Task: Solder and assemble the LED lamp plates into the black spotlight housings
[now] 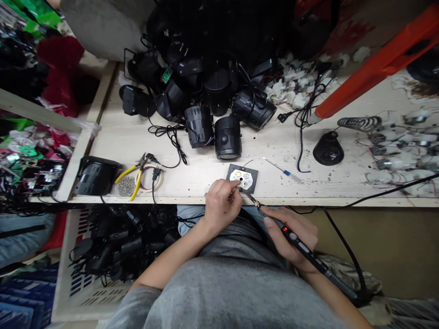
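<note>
A small dark square LED board with white round emitters lies at the front edge of the pale workbench. My left hand is closed in a pinch at the board's near edge, holding something thin that I cannot make out. My right hand grips a black soldering iron like a pen. Its tip points up and left and reaches the board beside my left fingertips. The iron's cable trails off to the right.
A heap of black lamp housings with cords fills the back of the bench. Yellow-handled pliers, a tape roll and a black housing lie at left. A small screwdriver, a coiled iron stand and white parts lie to the right. A crate of black parts stands below.
</note>
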Demonstrator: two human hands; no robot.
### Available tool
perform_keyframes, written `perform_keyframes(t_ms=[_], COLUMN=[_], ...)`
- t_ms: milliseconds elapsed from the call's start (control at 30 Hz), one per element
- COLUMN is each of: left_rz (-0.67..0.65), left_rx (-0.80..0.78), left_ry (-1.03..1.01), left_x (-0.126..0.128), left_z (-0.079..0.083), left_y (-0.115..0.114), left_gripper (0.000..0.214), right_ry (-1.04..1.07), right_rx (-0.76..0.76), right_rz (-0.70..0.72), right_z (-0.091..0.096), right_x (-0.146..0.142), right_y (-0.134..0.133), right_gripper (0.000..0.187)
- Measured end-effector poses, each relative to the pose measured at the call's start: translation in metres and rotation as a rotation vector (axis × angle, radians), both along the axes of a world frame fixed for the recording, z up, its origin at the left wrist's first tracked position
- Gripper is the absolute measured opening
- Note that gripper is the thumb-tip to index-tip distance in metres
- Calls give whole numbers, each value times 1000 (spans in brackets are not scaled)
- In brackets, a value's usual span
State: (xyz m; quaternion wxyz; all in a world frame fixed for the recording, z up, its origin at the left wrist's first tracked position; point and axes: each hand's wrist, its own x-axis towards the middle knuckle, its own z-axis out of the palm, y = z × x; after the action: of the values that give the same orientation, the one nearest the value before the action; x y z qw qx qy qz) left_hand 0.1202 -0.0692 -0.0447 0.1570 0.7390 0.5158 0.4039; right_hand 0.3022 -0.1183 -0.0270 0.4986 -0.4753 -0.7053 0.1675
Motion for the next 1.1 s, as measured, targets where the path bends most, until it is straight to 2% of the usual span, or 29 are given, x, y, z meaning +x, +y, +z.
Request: perform_keyframes(t_ms=[367, 733, 800, 867, 933, 1000, 1100], left_rz=[10, -2, -8, -17, -52, -97, -82], left_rx=[1, 40, 57, 68, 60, 41, 45], left_ry=[5, 14, 18, 28, 29, 18, -6], left_x=[0, -2, -3, -4, -6, -10, -24], left_z=[0, -5, -6, -7, -4, 2, 15], left_y=[0, 2, 2, 2, 3, 4, 7], left_gripper=[22, 24, 25, 26, 25, 24, 21], right_ry=[-79, -34, -47, -23, 55, 157, 186], right_rx=[-17, -57, -47, 15, 103, 140, -32], right_rz=[-44, -152, -229, -402, -608, -729, -791], right_z=[17, 14, 14, 17, 23, 35, 55], right_x=[18, 32, 39, 52, 70, 90, 115], right_y=[-7, -13, -9, 2, 20, 44, 82], right_gripper=[17, 24, 22, 18, 17, 19, 30])
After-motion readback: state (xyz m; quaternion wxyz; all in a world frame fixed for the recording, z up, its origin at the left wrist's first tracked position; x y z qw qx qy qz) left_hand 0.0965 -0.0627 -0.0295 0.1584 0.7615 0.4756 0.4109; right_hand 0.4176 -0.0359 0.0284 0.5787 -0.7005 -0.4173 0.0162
